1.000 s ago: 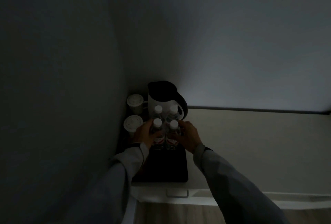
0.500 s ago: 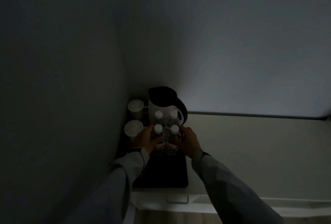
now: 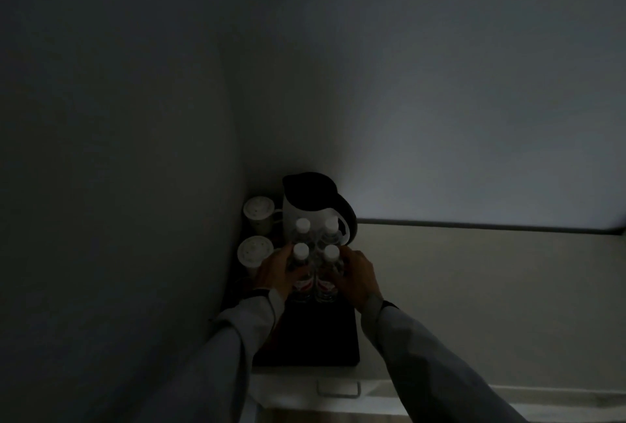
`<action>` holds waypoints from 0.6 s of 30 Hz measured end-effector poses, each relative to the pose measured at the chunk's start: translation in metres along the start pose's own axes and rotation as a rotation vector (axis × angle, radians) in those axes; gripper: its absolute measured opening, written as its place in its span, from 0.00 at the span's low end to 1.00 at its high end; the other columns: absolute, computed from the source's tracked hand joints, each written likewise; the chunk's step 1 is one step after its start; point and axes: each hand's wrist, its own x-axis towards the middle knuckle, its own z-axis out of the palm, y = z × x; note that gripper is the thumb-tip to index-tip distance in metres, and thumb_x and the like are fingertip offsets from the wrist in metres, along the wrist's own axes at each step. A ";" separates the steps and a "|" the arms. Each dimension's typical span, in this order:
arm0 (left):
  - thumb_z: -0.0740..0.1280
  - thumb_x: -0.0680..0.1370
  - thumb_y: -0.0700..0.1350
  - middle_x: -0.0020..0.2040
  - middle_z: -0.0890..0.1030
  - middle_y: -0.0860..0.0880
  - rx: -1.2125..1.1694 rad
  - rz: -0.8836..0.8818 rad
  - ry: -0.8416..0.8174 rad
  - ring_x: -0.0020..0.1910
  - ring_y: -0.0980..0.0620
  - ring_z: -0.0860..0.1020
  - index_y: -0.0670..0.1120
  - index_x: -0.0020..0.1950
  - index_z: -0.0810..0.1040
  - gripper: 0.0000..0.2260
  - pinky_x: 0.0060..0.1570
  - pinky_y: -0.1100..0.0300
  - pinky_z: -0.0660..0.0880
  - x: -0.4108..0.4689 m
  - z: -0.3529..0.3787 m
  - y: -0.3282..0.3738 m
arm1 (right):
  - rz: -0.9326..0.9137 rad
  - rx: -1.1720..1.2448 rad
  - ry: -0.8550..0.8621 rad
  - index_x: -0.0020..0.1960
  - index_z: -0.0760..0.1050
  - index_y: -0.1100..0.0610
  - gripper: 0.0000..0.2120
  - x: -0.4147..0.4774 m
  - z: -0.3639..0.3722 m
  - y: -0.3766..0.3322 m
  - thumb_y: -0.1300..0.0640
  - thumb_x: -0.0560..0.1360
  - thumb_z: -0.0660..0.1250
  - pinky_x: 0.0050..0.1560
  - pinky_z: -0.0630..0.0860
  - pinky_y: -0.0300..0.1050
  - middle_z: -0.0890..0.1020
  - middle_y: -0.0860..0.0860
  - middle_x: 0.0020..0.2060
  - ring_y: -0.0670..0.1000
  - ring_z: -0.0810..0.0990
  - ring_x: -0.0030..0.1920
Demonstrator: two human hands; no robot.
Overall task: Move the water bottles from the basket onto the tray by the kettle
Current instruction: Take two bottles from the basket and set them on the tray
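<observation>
The scene is very dim. Several clear water bottles with white caps stand upright in a tight block on the dark tray (image 3: 315, 344), right in front of the white kettle (image 3: 305, 212) with its dark lid and handle. My left hand (image 3: 276, 273) wraps the front left bottle (image 3: 301, 273). My right hand (image 3: 355, 275) wraps the front right bottle (image 3: 328, 275). Behind them stand the rear left bottle (image 3: 302, 231) and the rear right bottle (image 3: 330, 231). No basket is in view.
Two lidded white cups, the far cup (image 3: 259, 216) and the near cup (image 3: 254, 253), stand at the tray's left, against the left wall (image 3: 118, 185). The pale countertop (image 3: 491, 304) stretches right. A drawer handle (image 3: 338, 388) shows below the front edge.
Both hands stay on the front bottles. The bottles and hands sit slightly lower in view as the camera tilts up; nothing else has moved.
</observation>
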 end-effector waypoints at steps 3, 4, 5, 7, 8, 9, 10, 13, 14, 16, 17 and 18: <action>0.73 0.74 0.49 0.63 0.79 0.42 -0.011 -0.004 0.009 0.62 0.42 0.77 0.45 0.66 0.74 0.23 0.60 0.47 0.74 -0.001 0.001 0.000 | 0.001 -0.003 -0.001 0.62 0.76 0.51 0.19 0.002 -0.001 0.000 0.47 0.74 0.72 0.45 0.68 0.45 0.81 0.58 0.49 0.62 0.78 0.51; 0.73 0.74 0.49 0.63 0.79 0.42 -0.016 -0.008 0.013 0.62 0.43 0.77 0.45 0.66 0.74 0.23 0.60 0.46 0.74 -0.001 0.000 0.000 | -0.006 -0.008 -0.001 0.62 0.76 0.50 0.19 0.002 -0.002 0.000 0.47 0.74 0.72 0.45 0.68 0.45 0.81 0.58 0.50 0.62 0.78 0.52; 0.74 0.74 0.49 0.63 0.80 0.42 -0.021 -0.012 0.021 0.62 0.43 0.77 0.45 0.66 0.74 0.23 0.60 0.47 0.75 -0.002 0.001 -0.001 | -0.010 -0.012 -0.009 0.63 0.76 0.51 0.19 0.002 -0.002 0.000 0.47 0.74 0.72 0.45 0.69 0.46 0.81 0.58 0.50 0.63 0.78 0.52; 0.74 0.73 0.49 0.61 0.80 0.43 -0.025 -0.008 0.040 0.61 0.44 0.78 0.44 0.64 0.76 0.21 0.57 0.52 0.74 -0.003 0.003 -0.002 | -0.011 -0.016 -0.031 0.64 0.75 0.51 0.21 0.003 -0.003 0.000 0.47 0.74 0.71 0.47 0.73 0.49 0.81 0.59 0.51 0.63 0.78 0.53; 0.74 0.73 0.49 0.61 0.81 0.43 -0.027 -0.007 0.040 0.60 0.44 0.79 0.44 0.63 0.76 0.21 0.56 0.54 0.73 -0.003 0.003 -0.001 | -0.013 -0.019 -0.036 0.65 0.75 0.52 0.21 0.003 -0.004 0.001 0.47 0.74 0.71 0.48 0.73 0.50 0.81 0.60 0.51 0.63 0.78 0.53; 0.74 0.73 0.49 0.60 0.81 0.43 -0.029 -0.011 0.038 0.60 0.43 0.79 0.44 0.63 0.76 0.21 0.56 0.54 0.73 -0.004 0.004 -0.001 | -0.016 -0.020 -0.035 0.66 0.74 0.52 0.22 0.003 -0.004 0.001 0.47 0.74 0.72 0.49 0.73 0.50 0.81 0.60 0.52 0.63 0.77 0.54; 0.75 0.73 0.49 0.61 0.81 0.43 -0.029 -0.018 0.042 0.60 0.43 0.78 0.44 0.63 0.76 0.21 0.56 0.52 0.74 -0.004 0.004 0.000 | -0.019 -0.018 -0.030 0.66 0.74 0.52 0.22 0.002 -0.005 0.001 0.48 0.74 0.72 0.49 0.73 0.50 0.80 0.61 0.52 0.63 0.76 0.54; 0.75 0.73 0.49 0.60 0.81 0.42 -0.013 -0.010 0.058 0.60 0.42 0.79 0.43 0.63 0.76 0.21 0.58 0.46 0.75 -0.004 0.003 0.000 | -0.021 -0.007 -0.032 0.66 0.74 0.52 0.23 0.001 -0.006 0.001 0.49 0.74 0.72 0.52 0.74 0.53 0.80 0.61 0.54 0.62 0.76 0.56; 0.75 0.73 0.49 0.60 0.81 0.42 -0.010 0.001 0.056 0.60 0.42 0.78 0.43 0.63 0.76 0.21 0.58 0.45 0.75 -0.004 0.003 -0.001 | -0.018 -0.004 -0.040 0.66 0.74 0.53 0.23 0.002 -0.007 0.001 0.50 0.74 0.73 0.53 0.74 0.53 0.79 0.61 0.55 0.62 0.75 0.57; 0.75 0.73 0.48 0.60 0.81 0.42 -0.008 0.013 0.052 0.60 0.41 0.78 0.44 0.63 0.76 0.21 0.58 0.45 0.75 -0.005 0.001 -0.001 | -0.009 0.005 -0.052 0.66 0.74 0.53 0.24 0.002 -0.008 0.001 0.50 0.73 0.73 0.54 0.74 0.54 0.79 0.61 0.55 0.63 0.75 0.57; 0.75 0.72 0.48 0.60 0.81 0.42 -0.003 0.011 0.051 0.60 0.41 0.78 0.44 0.63 0.76 0.21 0.58 0.46 0.75 -0.005 0.001 -0.001 | -0.004 0.007 -0.051 0.67 0.74 0.53 0.24 0.001 -0.008 0.000 0.49 0.73 0.74 0.54 0.74 0.54 0.78 0.61 0.54 0.63 0.75 0.57; 0.75 0.72 0.48 0.60 0.81 0.42 -0.002 0.007 0.051 0.60 0.42 0.78 0.44 0.63 0.76 0.22 0.58 0.47 0.75 -0.005 0.001 -0.001 | 0.001 0.007 -0.049 0.67 0.74 0.52 0.25 0.001 -0.008 0.000 0.49 0.72 0.74 0.54 0.74 0.55 0.78 0.61 0.54 0.63 0.75 0.56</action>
